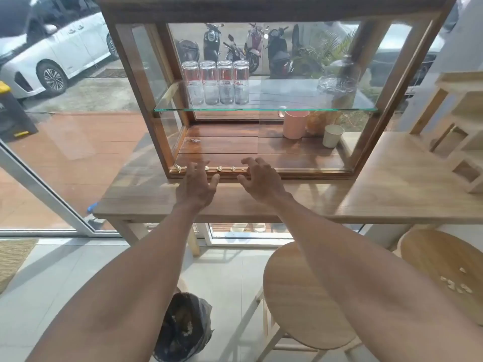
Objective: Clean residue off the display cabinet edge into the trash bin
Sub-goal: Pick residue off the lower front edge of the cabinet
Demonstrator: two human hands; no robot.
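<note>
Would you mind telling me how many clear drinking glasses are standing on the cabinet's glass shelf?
4. The glasses stand in one row at the left of the glass shelf: first, second, third, fourth, each close beside its neighbour. None appears hidden behind them.

Bright daylight through the windows, glass glare, soft focus, and wide-angle bending at the edges.
</note>
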